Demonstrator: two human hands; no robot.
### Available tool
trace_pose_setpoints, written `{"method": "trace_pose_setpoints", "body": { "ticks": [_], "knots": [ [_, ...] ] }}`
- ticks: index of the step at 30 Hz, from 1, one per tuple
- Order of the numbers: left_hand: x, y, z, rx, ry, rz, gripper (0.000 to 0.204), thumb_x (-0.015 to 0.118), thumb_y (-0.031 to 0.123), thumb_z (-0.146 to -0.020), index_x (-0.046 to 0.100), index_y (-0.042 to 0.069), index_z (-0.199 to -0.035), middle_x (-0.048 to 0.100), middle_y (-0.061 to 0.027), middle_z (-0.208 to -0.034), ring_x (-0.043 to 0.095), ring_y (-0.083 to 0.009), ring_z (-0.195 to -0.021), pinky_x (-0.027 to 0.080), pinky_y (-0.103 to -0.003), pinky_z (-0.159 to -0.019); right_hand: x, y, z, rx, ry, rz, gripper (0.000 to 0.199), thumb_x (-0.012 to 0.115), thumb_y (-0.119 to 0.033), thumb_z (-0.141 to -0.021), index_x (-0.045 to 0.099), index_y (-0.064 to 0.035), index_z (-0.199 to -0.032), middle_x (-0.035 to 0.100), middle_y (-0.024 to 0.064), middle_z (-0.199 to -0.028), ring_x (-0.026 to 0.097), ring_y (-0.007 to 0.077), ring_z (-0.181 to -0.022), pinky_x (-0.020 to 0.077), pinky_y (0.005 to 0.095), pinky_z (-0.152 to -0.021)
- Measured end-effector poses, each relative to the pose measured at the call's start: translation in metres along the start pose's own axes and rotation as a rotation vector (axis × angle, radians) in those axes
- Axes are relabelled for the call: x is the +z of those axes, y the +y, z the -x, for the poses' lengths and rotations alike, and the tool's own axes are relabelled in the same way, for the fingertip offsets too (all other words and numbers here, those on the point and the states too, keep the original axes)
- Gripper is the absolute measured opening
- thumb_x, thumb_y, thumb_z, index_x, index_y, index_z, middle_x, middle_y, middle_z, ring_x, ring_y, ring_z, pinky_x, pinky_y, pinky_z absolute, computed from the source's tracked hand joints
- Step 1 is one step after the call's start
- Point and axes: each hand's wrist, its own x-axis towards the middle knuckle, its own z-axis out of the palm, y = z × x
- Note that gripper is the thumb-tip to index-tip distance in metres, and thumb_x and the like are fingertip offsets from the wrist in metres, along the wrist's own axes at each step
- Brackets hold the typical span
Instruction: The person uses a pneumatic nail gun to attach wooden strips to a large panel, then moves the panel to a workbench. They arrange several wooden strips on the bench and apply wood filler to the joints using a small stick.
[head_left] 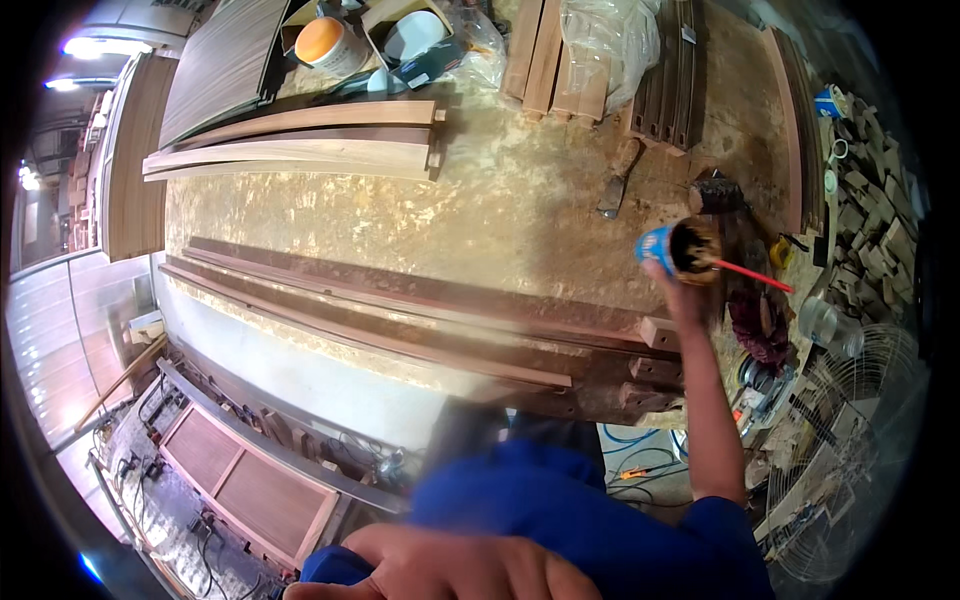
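Observation:
My right hand (680, 292), its arm stretched over the right side of the workbench (480, 225), is closed around a blue can (654, 246). The can is tilted, and dark brown residue coats its inside. A thin red stick (757, 276) juts out of its mouth to the right; its far end is hidden in the can. Close to the camera at the bottom edge is my left hand (465, 565), blurred, back and knuckles showing. Its fingertips run out of the picture, so I cannot see whether it holds anything. Long wooden strips (400, 345) lie along the bench's near edge.
A wooden-handled scraper (620, 180) and a dark block (715, 194) lie beyond the can. Boards (310, 155) lie at the far left, with an orange-topped tub (330, 48) behind. Plastic film (615, 45) covers other strips. A wire fan guard (850, 450) stands right, near wood offcuts (870, 220).

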Motion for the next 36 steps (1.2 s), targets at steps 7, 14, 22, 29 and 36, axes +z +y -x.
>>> {"method": "trace_pose_setpoints", "body": {
  "ticks": [7,14,22,29,36],
  "knots": [
    [0.008,0.040,0.032,0.073,-0.062,0.409,0.074,0.021,0.066,-0.108,0.028,0.017,-0.054,0.033,-0.0023,-0.051,0.033,-0.0194,-0.039,0.044,-0.039,-0.059,0.134,0.043,-0.011,-0.019,0.021,-0.166,0.056,0.090,-0.015,-0.079,0.063,-0.0017,-0.126,0.071,0.0057,-0.118,0.068,0.0173,-0.110,0.0550,0.0334,-0.094],
    [0.003,0.092,0.042,0.044,-0.044,0.365,0.073,0.024,0.061,-0.110,0.032,0.016,-0.053,0.037,-0.0024,-0.050,0.038,-0.0182,-0.040,0.048,-0.037,-0.060,0.158,0.039,0.007,0.021,-0.091,0.327,0.067,0.084,-0.037,-0.086,0.056,-0.0050,-0.138,0.065,0.0129,-0.135,0.063,0.0311,-0.124,0.0510,0.0449,-0.105],
    [-0.005,0.057,0.020,-0.006,-0.048,0.194,0.072,0.028,0.054,-0.112,0.039,0.016,-0.052,0.043,-0.0027,-0.050,0.045,-0.0164,-0.040,0.053,-0.034,-0.064,0.007,0.006,-0.108,-0.619,0.263,0.787,0.033,0.068,-0.010,-0.092,0.065,-0.0079,-0.125,0.066,0.0167,-0.120,0.062,0.0408,-0.113,0.0507,0.0490,-0.097],
    [-0.018,-0.084,-0.021,0.119,0.039,0.136,0.074,0.030,0.055,-0.112,0.047,0.015,-0.051,0.051,-0.0041,-0.049,0.055,-0.0160,-0.042,0.058,-0.034,-0.070,-0.037,0.006,-0.217,-0.616,0.120,0.969,0.014,0.056,-0.017,-0.096,0.067,-0.0122,-0.103,0.070,0.0144,-0.100,0.066,0.0375,-0.101,0.0540,0.0490,-0.083],
    [-0.038,-0.171,-0.022,-0.351,0.490,-0.338,0.083,0.018,0.069,-0.107,0.041,0.014,-0.049,0.043,-0.0055,-0.046,0.041,-0.0208,-0.035,0.042,-0.041,-0.061,-0.175,0.018,-0.244,-0.611,0.152,0.951,0.006,0.063,-0.007,-0.092,0.061,-0.0041,-0.097,0.065,0.0165,-0.095,0.064,0.0402,-0.096,0.0521,0.0507,-0.080]
  ]
}}
